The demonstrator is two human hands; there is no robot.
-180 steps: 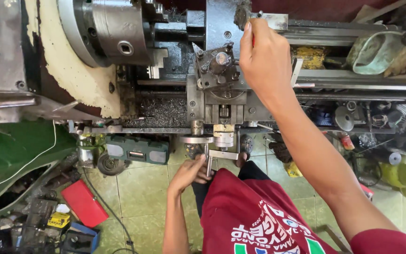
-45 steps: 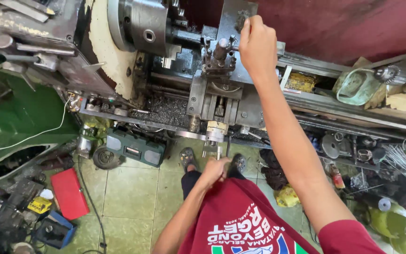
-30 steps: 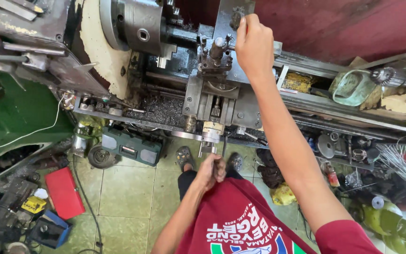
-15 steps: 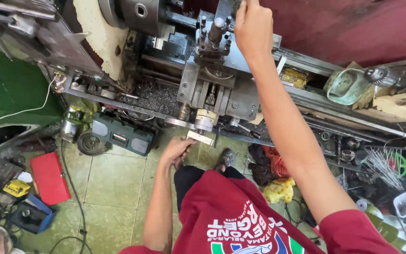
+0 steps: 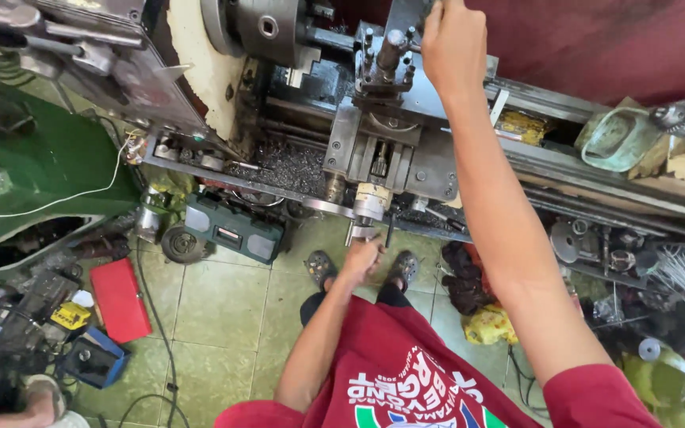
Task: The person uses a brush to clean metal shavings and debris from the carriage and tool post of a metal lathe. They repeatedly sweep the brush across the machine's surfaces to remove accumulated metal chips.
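Note:
I stand at a grey metal lathe (image 5: 279, 119). My left hand (image 5: 360, 258) is closed around a handle of the carriage handwheel (image 5: 365, 212) at the front of the machine. My right hand (image 5: 453, 41) reaches over the carriage and grips a handle at the top edge of the view, next to the tool post (image 5: 386, 59). What exactly the right fingers hold is partly cut off. The chuck (image 5: 259, 28) sits to the left of the tool post. Metal chips (image 5: 283, 165) lie in the bed below it.
On the tiled floor lie a green radio-like box (image 5: 233, 230), a red flat case (image 5: 120, 299) and a yellow bag (image 5: 489, 325). A green machine (image 5: 41, 170) stands at the left. Cluttered parts and wire (image 5: 675, 269) fill the right. Another person's arm (image 5: 33, 400) shows at bottom left.
My left hand dropped away from the handwheel toward my lap, then came back up and closed on its handle. My right hand stayed on the upper handle. The view shifted left and down.

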